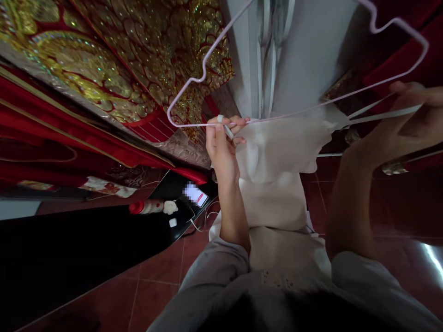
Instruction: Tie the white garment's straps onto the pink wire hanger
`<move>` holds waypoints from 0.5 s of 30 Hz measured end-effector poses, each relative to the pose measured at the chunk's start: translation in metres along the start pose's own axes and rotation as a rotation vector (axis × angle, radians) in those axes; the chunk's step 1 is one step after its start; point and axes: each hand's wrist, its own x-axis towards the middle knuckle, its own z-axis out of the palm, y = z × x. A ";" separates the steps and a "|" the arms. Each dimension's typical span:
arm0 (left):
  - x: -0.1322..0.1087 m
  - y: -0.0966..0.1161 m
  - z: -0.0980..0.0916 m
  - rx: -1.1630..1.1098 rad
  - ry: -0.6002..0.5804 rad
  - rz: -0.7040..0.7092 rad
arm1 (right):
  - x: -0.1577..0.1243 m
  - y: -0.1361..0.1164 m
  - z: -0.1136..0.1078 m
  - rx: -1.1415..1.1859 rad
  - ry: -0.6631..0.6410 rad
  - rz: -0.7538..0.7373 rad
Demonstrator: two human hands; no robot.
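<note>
A pale pink hanger (294, 112) spans the upper part of the view, its long bottom bar running between my hands. My left hand (223, 138) pinches that bar near its left end, with a white strap looped over the fingers. Off-white fabric (280, 147) hangs below the bar, in front of my body. At the right, my right hand (415, 110) has its fingers bent round white straps (384, 114) that stretch from the fabric, close to the hanger's right end.
Red and gold sequined garments (138, 60) hang at the upper left. A black table (86, 249) at the left bears a lit phone (198, 194), a red-capped bottle (147, 206) and a small white case (173, 222). Red floor tiles (159, 276) show below.
</note>
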 end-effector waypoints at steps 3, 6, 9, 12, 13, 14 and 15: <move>-0.004 0.001 0.004 -0.015 -0.006 -0.005 | -0.017 -0.029 0.009 -0.087 -0.381 -0.210; -0.007 0.004 0.007 0.037 0.030 -0.022 | -0.021 -0.039 0.013 -0.183 -0.719 -0.204; -0.005 0.005 0.004 0.056 0.032 -0.010 | -0.018 -0.039 0.011 -0.176 -0.718 -0.205; 0.007 0.005 -0.010 0.067 0.179 0.171 | -0.014 -0.040 0.009 -0.153 -0.645 -0.131; 0.014 0.006 -0.017 0.090 0.281 0.261 | -0.013 -0.041 0.008 -0.143 -0.633 -0.100; 0.021 0.008 -0.025 0.104 0.402 0.346 | -0.012 -0.041 0.008 -0.138 -0.633 -0.074; 0.028 0.010 -0.033 0.130 0.494 0.397 | -0.012 -0.041 0.008 -0.137 -0.642 -0.056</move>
